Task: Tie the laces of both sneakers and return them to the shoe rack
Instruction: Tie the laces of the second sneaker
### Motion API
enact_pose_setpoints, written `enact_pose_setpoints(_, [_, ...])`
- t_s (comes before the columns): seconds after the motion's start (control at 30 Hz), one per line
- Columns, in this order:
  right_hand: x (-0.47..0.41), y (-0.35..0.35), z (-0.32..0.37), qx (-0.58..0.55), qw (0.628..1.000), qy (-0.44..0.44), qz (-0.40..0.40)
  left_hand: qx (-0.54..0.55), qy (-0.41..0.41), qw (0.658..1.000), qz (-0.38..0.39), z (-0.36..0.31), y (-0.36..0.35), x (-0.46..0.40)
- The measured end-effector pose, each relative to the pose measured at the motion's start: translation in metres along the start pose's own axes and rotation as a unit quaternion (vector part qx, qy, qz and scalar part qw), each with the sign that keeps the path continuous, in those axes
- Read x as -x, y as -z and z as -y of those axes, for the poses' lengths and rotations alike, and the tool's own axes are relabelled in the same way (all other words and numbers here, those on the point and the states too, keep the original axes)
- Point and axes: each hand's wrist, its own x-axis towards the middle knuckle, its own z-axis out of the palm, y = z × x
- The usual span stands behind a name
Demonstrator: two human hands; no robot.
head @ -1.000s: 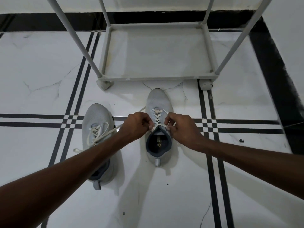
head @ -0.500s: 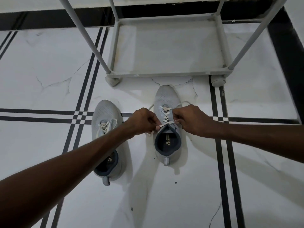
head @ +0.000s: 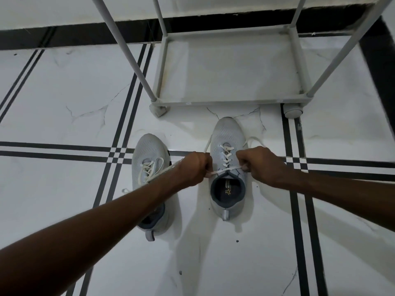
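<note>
Two light grey sneakers stand on the tiled floor, toes pointing at the shoe rack [head: 230, 102]. Over the right sneaker [head: 227, 135], my left hand [head: 193, 168] and my right hand [head: 259, 164] each grip one end of its white lace [head: 222, 171], which runs taut between them across the tongue. Loose lace loops trail past the shoe's toe on both sides. The left sneaker [head: 147, 150] lies under my left forearm, its white laces loose and spread over the tongue; its heel is partly hidden by the arm.
The grey rack's lowest shelf sits just beyond the sneakers' toes, with slanted poles [head: 126, 52] rising on both sides. White marble floor with black stripe lines [head: 53, 149] surrounds the shoes. A black skirting band [head: 85, 34] and a wall lie behind.
My hands have moved apart sideways, pulling the right sneaker's lace taut. The view has shifted, so the shoes and the rack sit further right in the frame.
</note>
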Motion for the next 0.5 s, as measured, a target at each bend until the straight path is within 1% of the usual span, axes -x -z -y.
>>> enact_pose_setpoints(0.07, [0.001, 0.011, -0.002, -0.014, 0.999, -0.044, 0.021, 0.045, 0.040, 0.997, 0.048, 0.015, 0.011, 0.004])
enact_pose_setpoints(0.13, [0.004, 0.028, -0.002, -0.013, 0.994, -0.066, 0.087, 0.076, 0.047, 0.992, 0.091, 0.030, 0.028, 0.013])
enact_pose_setpoints(0.2, [0.006, 0.052, -0.002, 0.019, 0.986, -0.063, 0.153, 0.122, 0.041, 0.984, 0.125, 0.037, 0.046, 0.021])
enact_pose_setpoints(0.27, [0.006, 0.074, -0.001, 0.023, 0.980, -0.053, 0.190, 0.206, 0.042, 0.968, 0.138, 0.034, 0.063, 0.027])
enact_pose_setpoints(0.33, [0.007, 0.089, 0.003, -0.027, 0.975, -0.041, 0.215, 0.294, 0.036, 0.946, 0.134, 0.029, 0.075, 0.030])
enact_pose_setpoints(0.4, [0.008, 0.096, 0.011, -0.098, 0.971, -0.019, 0.215, 0.363, 0.022, 0.922, 0.131, 0.022, 0.081, 0.028])
enact_pose_setpoints(0.5, [0.012, 0.087, 0.020, -0.237, 0.961, -0.025, 0.140, 0.440, -0.002, 0.887, 0.142, 0.004, 0.080, 0.018])
